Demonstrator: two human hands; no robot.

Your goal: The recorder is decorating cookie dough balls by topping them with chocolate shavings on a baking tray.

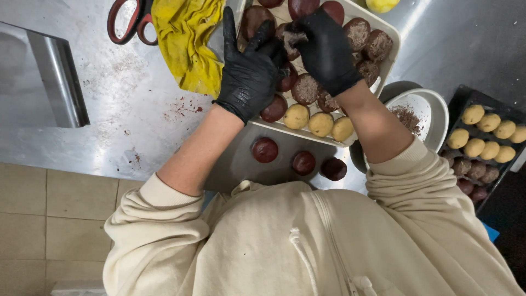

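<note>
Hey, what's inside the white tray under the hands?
The white tray holds dark red, brown and yellow dough balls. The gloved left hand and right hand cover its middle.

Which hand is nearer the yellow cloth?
Left. The left hand lies right beside the yellow cloth; the right hand is farther off, over the white tray of dough balls.

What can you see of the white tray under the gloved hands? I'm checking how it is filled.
The white tray is shallow and rectangular with rounded corners, lying at a slant on the steel table. It is crowded with dough balls: dark red, crumb-coated brown, and three pale yellow ones along its near edge. The left hand and right hand, both in black gloves, work over its middle. A yellow cloth lies beside its left edge.
</note>
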